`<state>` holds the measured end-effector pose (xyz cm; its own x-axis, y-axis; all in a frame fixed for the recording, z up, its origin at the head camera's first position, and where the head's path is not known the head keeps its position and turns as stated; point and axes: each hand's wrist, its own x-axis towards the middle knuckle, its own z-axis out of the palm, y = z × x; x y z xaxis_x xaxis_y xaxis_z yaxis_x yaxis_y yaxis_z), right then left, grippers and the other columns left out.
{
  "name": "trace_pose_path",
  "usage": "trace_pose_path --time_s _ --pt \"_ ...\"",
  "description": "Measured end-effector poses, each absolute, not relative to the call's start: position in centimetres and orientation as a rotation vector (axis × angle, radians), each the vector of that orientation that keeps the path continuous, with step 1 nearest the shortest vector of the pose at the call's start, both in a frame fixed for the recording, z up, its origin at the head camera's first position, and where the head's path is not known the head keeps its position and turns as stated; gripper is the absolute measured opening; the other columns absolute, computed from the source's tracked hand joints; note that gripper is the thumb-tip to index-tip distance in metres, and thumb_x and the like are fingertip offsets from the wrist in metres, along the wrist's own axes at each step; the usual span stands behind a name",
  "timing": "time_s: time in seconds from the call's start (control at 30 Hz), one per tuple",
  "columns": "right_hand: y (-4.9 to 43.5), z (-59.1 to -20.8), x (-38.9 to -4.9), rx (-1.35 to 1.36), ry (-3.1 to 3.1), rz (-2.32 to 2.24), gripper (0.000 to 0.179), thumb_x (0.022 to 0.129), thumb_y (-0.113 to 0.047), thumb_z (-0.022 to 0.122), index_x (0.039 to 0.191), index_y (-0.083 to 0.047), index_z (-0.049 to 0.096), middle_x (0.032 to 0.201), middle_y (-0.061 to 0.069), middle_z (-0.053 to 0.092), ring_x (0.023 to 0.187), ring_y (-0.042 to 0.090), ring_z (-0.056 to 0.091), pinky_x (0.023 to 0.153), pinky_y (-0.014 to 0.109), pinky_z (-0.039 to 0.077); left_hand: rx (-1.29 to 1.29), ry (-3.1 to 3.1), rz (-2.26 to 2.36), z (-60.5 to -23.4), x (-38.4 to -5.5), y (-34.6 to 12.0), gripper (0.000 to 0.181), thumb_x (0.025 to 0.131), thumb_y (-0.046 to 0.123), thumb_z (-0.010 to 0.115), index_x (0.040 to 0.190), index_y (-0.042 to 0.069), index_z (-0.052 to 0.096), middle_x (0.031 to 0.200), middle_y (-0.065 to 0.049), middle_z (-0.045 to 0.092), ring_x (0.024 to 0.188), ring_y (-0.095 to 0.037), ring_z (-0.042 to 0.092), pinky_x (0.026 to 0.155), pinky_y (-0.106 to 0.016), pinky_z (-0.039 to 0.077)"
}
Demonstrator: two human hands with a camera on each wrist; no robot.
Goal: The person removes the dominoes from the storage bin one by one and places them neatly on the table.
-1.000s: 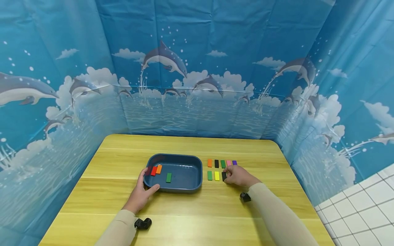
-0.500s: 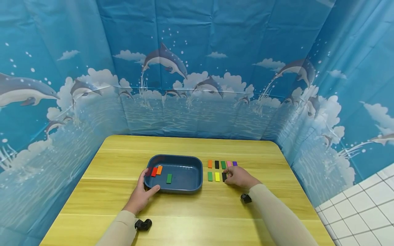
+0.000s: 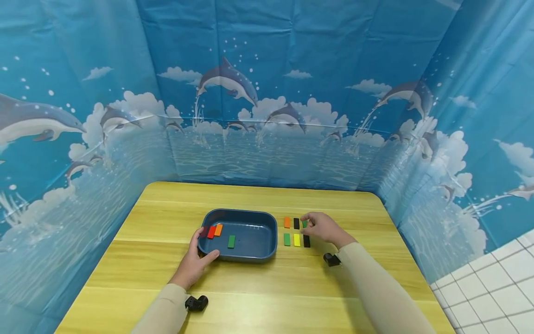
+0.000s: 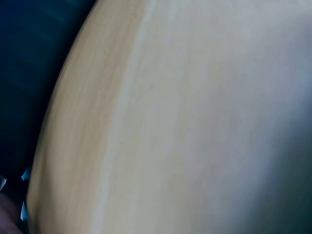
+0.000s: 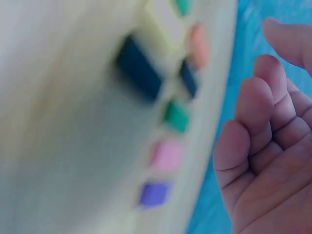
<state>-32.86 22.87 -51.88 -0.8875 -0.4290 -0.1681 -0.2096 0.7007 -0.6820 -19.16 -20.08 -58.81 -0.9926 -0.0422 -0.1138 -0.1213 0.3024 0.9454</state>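
Note:
My left hand (image 3: 191, 263) holds the left front corner of a dark blue plastic tray (image 3: 250, 258), thumb along the front rim and fingers at the left side. A red tile (image 3: 212, 232), an orange tile (image 3: 219, 230) and a green tile (image 3: 231, 241) lie inside. My right hand (image 3: 327, 229) hovers over the tile rows with thumb and fingertips apart and nothing between them. Its fingertips overlap a green tile (image 3: 305, 223) in the head view. A pink tile (image 5: 167, 156) and a purple tile (image 5: 155, 194) show in the right wrist view, hidden by the hand in the head view.
Right of the tray, the back row has an orange tile (image 3: 287, 222) and a black tile (image 3: 296, 223). The front row holds green (image 3: 287, 239), yellow (image 3: 297, 240) and black (image 3: 306, 241) tiles. A dolphin-print curtain (image 3: 267, 139) surrounds the wooden table (image 3: 258, 297).
The right hand has left the front-row black tile, which stays on the table, and moved back over the back row. The left hand and tray keep their places; the head view has shifted slightly.

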Motion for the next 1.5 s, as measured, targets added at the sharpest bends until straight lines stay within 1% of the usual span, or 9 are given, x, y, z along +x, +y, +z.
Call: trace_pose_path --time_s 0.2,0.3,0.43,0.53,0.67,0.8,0.97,1.17,1.5 --pt "16.9 -48.8 -33.4 -0.619 2.535 -1.047 0.048 0.099 -0.021 0.073 0.143 -0.005 0.061 0.085 0.006 0.067 0.064 0.014 0.052 0.067 0.032 0.049 -0.154 2.466 1.814 -58.8 -19.3 -20.1 0.093 0.101 0.037 0.072 0.169 0.033 0.007 0.178 -0.017 0.007 0.163 -0.043 0.011 0.130 -0.064 0.016" --pt "13.6 -47.7 -33.6 -0.668 2.505 -1.052 0.050 0.099 -0.022 0.075 0.145 -0.008 0.061 0.085 0.005 0.067 0.058 0.014 0.048 0.063 0.032 0.048 -0.155 2.461 1.818 -58.8 -19.3 -20.1 0.094 0.101 0.038 0.072 0.169 0.033 0.008 0.178 -0.017 0.007 0.163 -0.043 0.010 0.130 -0.064 0.015" --pt "9.5 -46.7 -34.0 -0.767 2.483 -1.040 0.052 0.099 -0.023 0.075 0.147 -0.009 0.059 0.082 0.001 0.066 0.058 0.013 0.047 0.065 0.031 0.048 -0.164 2.461 1.822 -58.9 -19.3 -20.0 0.095 0.100 0.039 0.073 0.169 0.033 0.008 0.178 -0.017 0.007 0.163 -0.042 0.012 0.130 -0.063 0.016" --pt "6.9 -46.4 -34.4 -0.824 2.484 -1.054 0.052 0.099 -0.024 0.076 0.146 -0.009 0.060 0.080 0.001 0.066 0.064 0.013 0.052 0.071 0.031 0.051 -0.167 2.465 1.820 -59.1 -19.3 -19.9 0.095 0.099 0.040 0.074 0.169 0.032 0.009 0.177 -0.017 0.008 0.163 -0.043 0.012 0.130 -0.064 0.016" --pt "4.6 -47.2 -34.8 -0.832 2.463 -1.073 0.052 0.099 -0.024 0.076 0.146 -0.009 0.061 0.079 0.001 0.065 0.065 0.015 0.054 0.069 0.032 0.050 -0.159 2.467 1.816 -59.5 -19.4 -19.6 0.096 0.099 0.041 0.074 0.169 0.032 0.009 0.177 -0.017 0.010 0.163 -0.042 0.015 0.130 -0.065 0.016" --pt "3.3 -48.9 -34.9 -0.802 2.428 -1.056 0.050 0.099 -0.023 0.076 0.145 -0.008 0.063 0.076 0.001 0.063 0.064 0.015 0.053 0.067 0.030 0.050 -0.159 2.475 1.817 -59.8 -19.6 -19.4 0.096 0.098 0.041 0.075 0.168 0.033 0.011 0.176 -0.017 0.015 0.162 -0.042 0.020 0.129 -0.065 0.019" --pt "2.8 -50.9 -34.9 -0.751 2.429 -1.045 0.042 0.099 -0.020 0.076 0.139 -0.011 0.068 0.075 0.001 0.062 0.064 0.017 0.051 0.065 0.031 0.048 -0.163 2.486 1.809 -59.6 -19.6 -19.4 0.096 0.097 0.040 0.076 0.168 0.034 0.012 0.176 -0.017 0.018 0.161 -0.042 0.022 0.128 -0.067 0.022" --pt "2.5 -52.6 -34.8 -0.735 2.427 -1.026 0.039 0.097 -0.019 0.077 0.136 -0.013 0.071 0.077 0.001 0.065 0.066 0.016 0.053 0.065 0.029 0.048 -0.147 2.485 1.798 -59.0 -19.4 -19.5 0.094 0.099 0.041 0.073 0.168 0.034 0.010 0.177 -0.017 0.014 0.162 -0.042 0.019 0.128 -0.066 0.021" --pt "1.8 -54.4 -34.8 -0.771 2.373 -0.986 0.043 0.093 -0.019 0.081 0.134 -0.010 0.071 0.067 -0.002 0.061 0.059 0.013 0.050 0.061 0.027 0.045 -0.163 2.487 1.807 -58.7 -19.4 -20.1 0.093 0.100 0.039 0.073 0.168 0.034 0.010 0.177 -0.017 0.008 0.163 -0.042 0.014 0.129 -0.065 0.021"
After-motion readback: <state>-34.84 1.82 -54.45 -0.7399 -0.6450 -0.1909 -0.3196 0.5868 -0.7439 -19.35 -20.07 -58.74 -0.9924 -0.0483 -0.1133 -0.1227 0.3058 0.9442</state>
